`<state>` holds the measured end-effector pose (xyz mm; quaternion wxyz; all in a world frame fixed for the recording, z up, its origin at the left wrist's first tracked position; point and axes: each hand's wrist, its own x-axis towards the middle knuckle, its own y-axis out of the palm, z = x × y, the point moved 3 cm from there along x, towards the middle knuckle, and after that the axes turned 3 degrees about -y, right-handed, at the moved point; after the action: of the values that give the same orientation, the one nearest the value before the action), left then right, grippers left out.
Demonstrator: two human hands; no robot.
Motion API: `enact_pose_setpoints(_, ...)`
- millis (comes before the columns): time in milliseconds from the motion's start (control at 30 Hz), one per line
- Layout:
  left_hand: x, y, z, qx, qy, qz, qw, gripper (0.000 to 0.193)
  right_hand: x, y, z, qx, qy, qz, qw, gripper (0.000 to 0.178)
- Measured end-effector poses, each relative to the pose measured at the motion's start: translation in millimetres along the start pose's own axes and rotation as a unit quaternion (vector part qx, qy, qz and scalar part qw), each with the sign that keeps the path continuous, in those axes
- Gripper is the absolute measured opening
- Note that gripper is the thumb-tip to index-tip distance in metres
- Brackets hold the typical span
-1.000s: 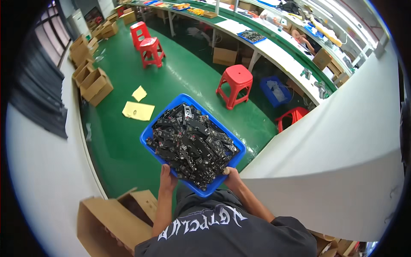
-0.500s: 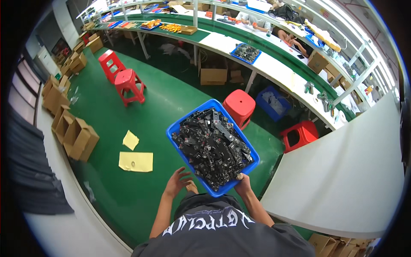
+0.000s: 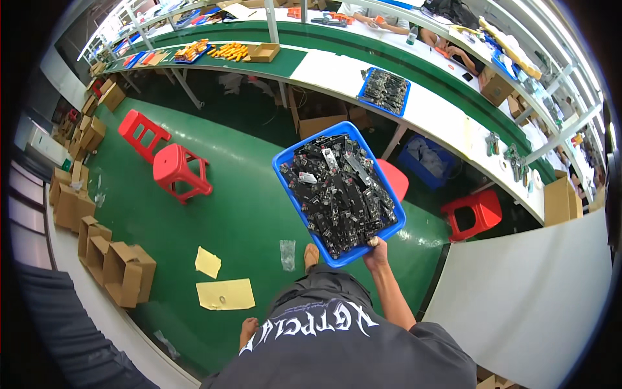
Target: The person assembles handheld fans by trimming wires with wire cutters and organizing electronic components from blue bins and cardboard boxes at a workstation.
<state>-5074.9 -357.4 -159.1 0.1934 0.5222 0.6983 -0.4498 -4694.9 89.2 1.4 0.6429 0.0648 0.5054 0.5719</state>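
Observation:
A blue plastic tray point(image 3: 299, 198) is held out in front of me, tilted, heaped with small black circuit boards point(image 3: 340, 194). My right hand point(image 3: 376, 255) grips its near right corner, thumb over the rim. My left hand point(image 3: 248, 329) hangs low beside my dark shirt, away from the tray; its fingers are too foreshortened to read.
A long white and green workbench point(image 3: 330, 65) runs across the far side, bearing another blue tray point(image 3: 368, 97) of boards. Red stools point(image 3: 178, 170) stand on the green floor. Cardboard boxes point(image 3: 123, 272) line the left wall. A white panel point(image 3: 525, 298) is at right.
My left hand has dropped from beside the tray to my side. The tray sits farther forward and right in view, still in my right hand. The bench looks closer.

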Motion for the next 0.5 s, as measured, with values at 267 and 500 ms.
enact_pose_setpoints(267, 190, -61, -170, -0.068, -0.066, -0.008, 0.995, 0.039, 200, 178, 19, 0.004, -0.015, -0.075, 0.997, 0.04)
enact_pose_setpoints(500, 344, -158, -282, -0.086, -0.106, 0.003, 0.991, 0.036, 437, 177, -34, 0.13, -0.03, -0.022, 0.991, 0.026)
